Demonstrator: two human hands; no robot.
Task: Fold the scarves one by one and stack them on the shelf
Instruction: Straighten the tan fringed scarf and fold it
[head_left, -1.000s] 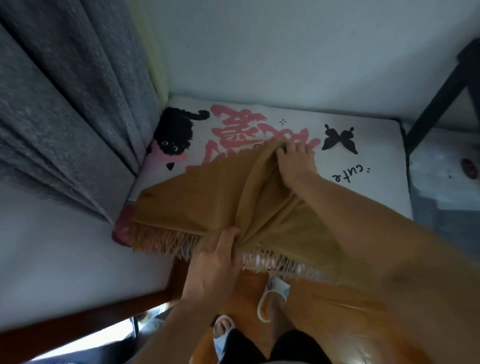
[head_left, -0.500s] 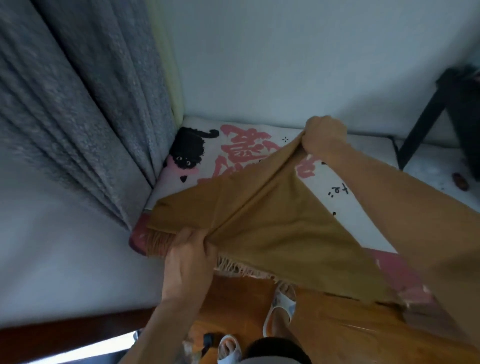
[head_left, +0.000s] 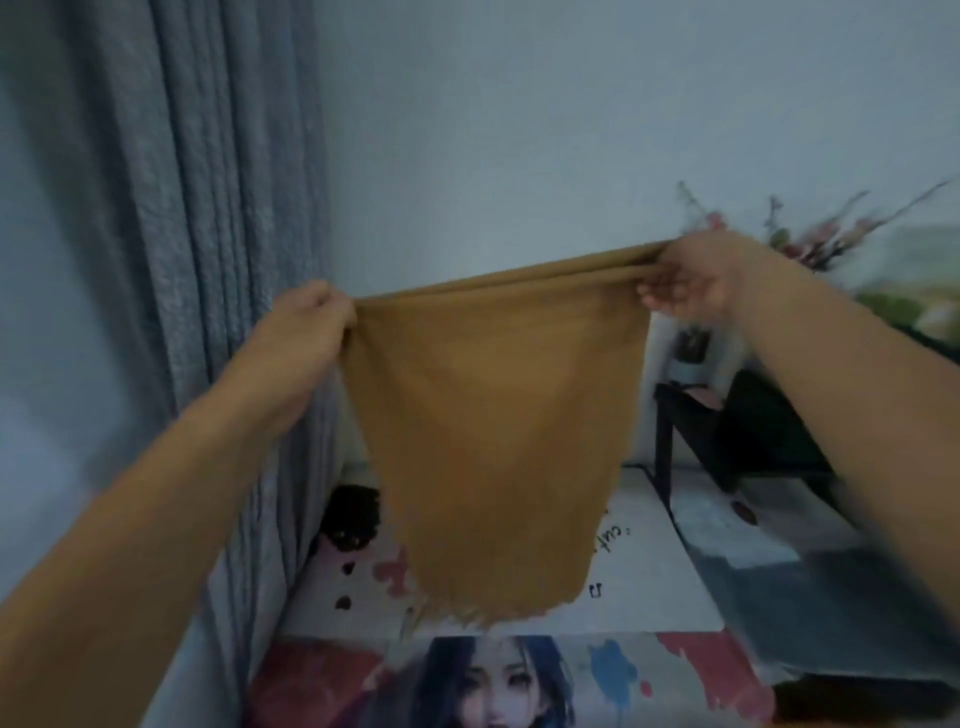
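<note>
1. The left hand has its fingers curled tight round the upper left corner of the mustard scarf, bunching the cloth in its grip.
2. The right hand pinches the upper right corner, fingers and thumb closed on a gathered fold of the top edge.
3. Held up between the two hands, the scarf hangs in the air in front of the pale wall. Its top edge runs taut from hand to hand, higher on the right, and shows doubled layers.
4. The cloth narrows toward the bottom, where a short fringe ends just above the surface below; whether it touches is hard to tell through the blur.
5. Under the scarf lies a printed mat with a black cat figure, pink marks and small black lettering; a second printed panel with a drawn blue-haired figure lies nearer the camera.
6. A grey curtain hangs at the left, beside the left forearm.
7. At the right stands a black-framed shelf, well apart from the scarf; what it holds is too blurred to make out.
8. Blurred pink-flowered branches rise behind the right hand; their container cannot be made out.
</note>
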